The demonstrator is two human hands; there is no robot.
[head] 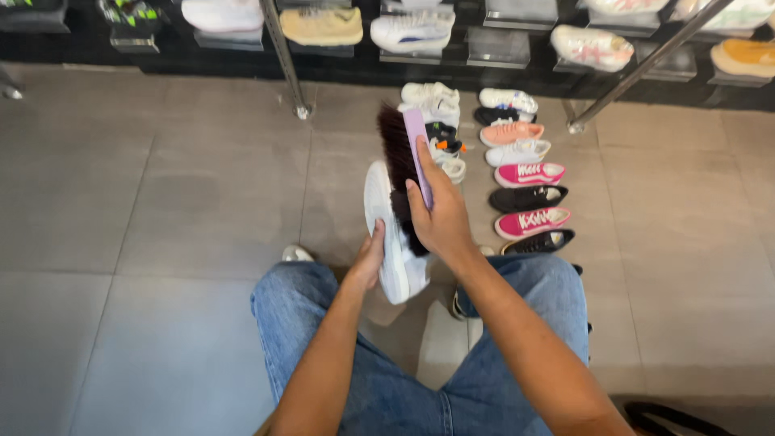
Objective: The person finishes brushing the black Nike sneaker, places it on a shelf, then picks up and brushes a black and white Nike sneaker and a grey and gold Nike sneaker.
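Item: white low-top sneaker (386,234), clasped by my left hand (370,260), may slip under long lilac-backed dark-bristle brush (406,173), gripped by my right hand (440,222), toward floor shoes (525,190) at two o'clock.

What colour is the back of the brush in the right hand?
Lilac back on the brush, with dark bristles; seen in the head view.
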